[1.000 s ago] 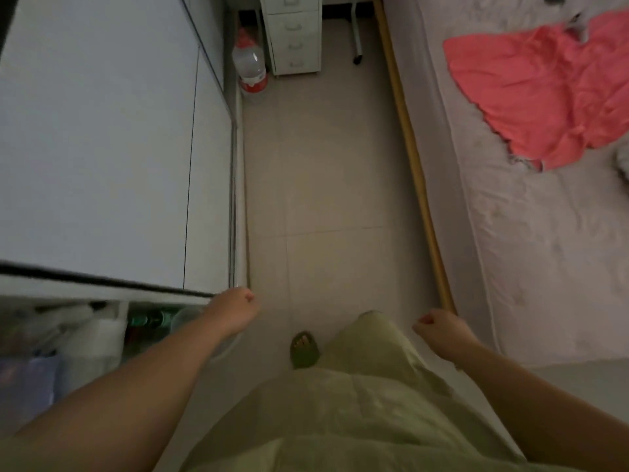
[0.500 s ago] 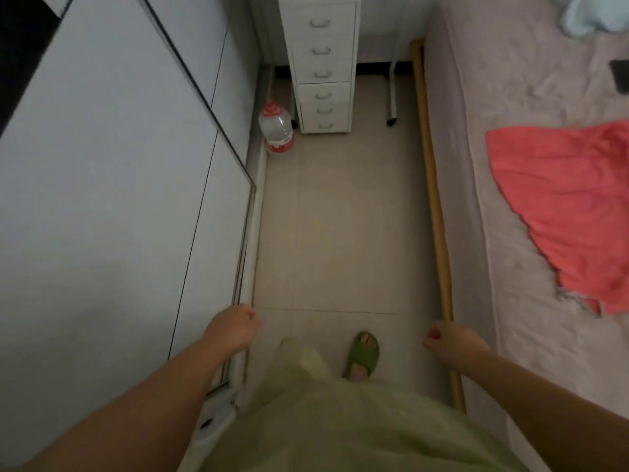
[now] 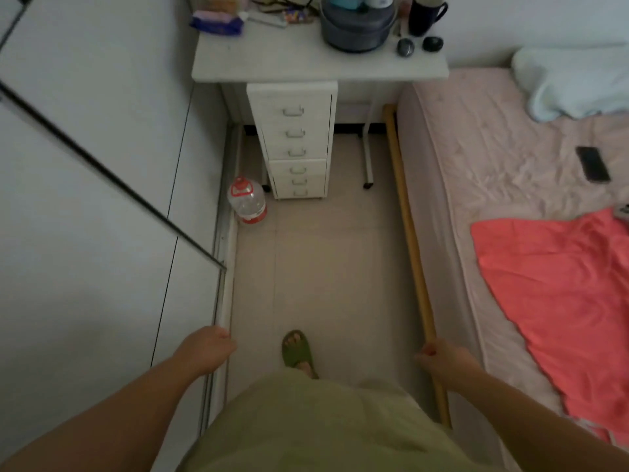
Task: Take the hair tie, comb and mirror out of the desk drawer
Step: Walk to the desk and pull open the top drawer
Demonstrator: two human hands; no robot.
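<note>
A white desk (image 3: 272,59) stands at the far end of the narrow floor. Under it sits a white drawer unit (image 3: 294,137) with several drawers, all closed. The hair tie, comb and mirror are not visible. My left hand (image 3: 209,349) hangs low at the left with fingers curled, holding nothing. My right hand (image 3: 442,359) is a loose fist near the bed's wooden rail, also holding nothing. Both hands are far from the drawers.
A white wardrobe (image 3: 85,199) lines the left side. A bed (image 3: 510,172) with a red cloth (image 3: 558,291) and a phone (image 3: 593,164) fills the right. A water bottle (image 3: 246,201) stands on the floor beside the drawers. A pot (image 3: 355,27), a mug (image 3: 423,13) and clutter top the desk.
The view has tilted up and moved forward along the floor, bringing the desk top and the whole drawer unit into sight. Both hands stay curled at my sides.
</note>
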